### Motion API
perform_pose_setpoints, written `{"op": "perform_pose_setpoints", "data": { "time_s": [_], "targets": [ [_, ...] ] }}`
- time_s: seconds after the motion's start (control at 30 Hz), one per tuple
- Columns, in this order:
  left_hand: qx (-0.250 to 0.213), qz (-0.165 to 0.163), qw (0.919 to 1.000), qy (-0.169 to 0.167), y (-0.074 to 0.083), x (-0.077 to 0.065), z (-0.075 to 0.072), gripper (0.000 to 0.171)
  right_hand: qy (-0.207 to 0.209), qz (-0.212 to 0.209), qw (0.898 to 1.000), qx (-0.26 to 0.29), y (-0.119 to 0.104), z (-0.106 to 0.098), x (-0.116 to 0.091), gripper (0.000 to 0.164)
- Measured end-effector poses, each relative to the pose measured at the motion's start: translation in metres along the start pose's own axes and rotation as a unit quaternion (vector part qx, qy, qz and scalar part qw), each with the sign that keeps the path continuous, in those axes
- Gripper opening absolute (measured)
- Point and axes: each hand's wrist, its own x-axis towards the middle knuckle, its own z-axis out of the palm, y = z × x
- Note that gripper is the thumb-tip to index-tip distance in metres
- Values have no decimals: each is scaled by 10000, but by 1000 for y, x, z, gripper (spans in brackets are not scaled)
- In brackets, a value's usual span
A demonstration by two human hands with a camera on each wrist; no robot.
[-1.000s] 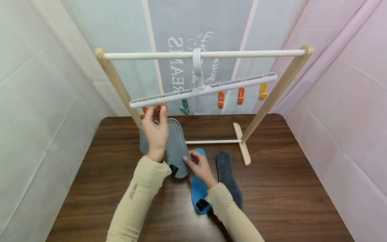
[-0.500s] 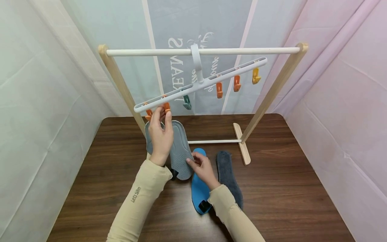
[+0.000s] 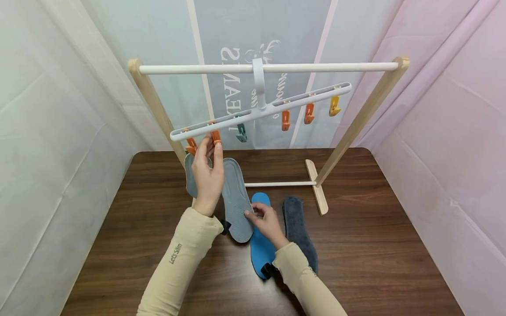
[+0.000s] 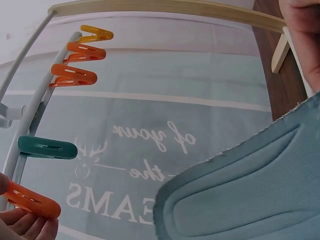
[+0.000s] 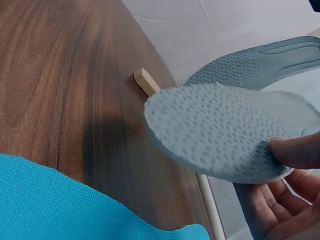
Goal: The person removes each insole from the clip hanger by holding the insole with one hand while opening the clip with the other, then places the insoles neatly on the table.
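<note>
My left hand (image 3: 208, 177) pinches an orange clip (image 3: 215, 136) near the left end of a white hanger (image 3: 290, 102). In the left wrist view, thumb and fingers grip this orange clip (image 4: 36, 201) from both sides. My right hand (image 3: 270, 223) holds a grey insole (image 3: 238, 206) by its heel edge, thumb on top. The insole's toe end lies below the clip, apart from it. Behind my left hand, a second grey insole (image 3: 190, 176) hangs under the leftmost orange clip (image 3: 191, 145), partly hidden. The right wrist view shows the held insole's dimpled heel (image 5: 210, 132).
The hanger hooks over the white rod of a wooden rack (image 3: 348, 120). Its other clips include a green clip (image 3: 241, 132) and a yellow clip (image 3: 334, 106). A blue insole (image 3: 261, 250) and a dark fuzzy insole (image 3: 299, 228) lie on the brown table (image 3: 379, 245).
The hanger has tilted more, its right end higher and swung left. My left hand and the held insole have shifted slightly right and down. Both grips stay the same.
</note>
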Motion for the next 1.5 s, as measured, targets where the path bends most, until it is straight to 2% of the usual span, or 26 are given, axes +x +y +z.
{"op": "perform_pose_setpoints", "data": {
  "time_s": [0.67, 1.03, 1.33, 1.5],
  "targets": [
    [-251, -225, 9994, 50, -1, -1, -4, 38, -824, 258, 9950, -499, 5, 9, -7, 12],
    [-53, -429, 9988, -227, -7, -9, -10, 37, -1077, 522, 9898, -767, 4, 19, -18, 14],
    [52, -260, 9989, -399, -6, -13, -19, 32, -1081, 580, 9893, -789, 9, 27, -24, 11],
    [184, -224, 9988, -393, -4, -13, -23, 27, -1152, 491, 9862, -1085, 13, 31, -26, 9]
  ]
}}
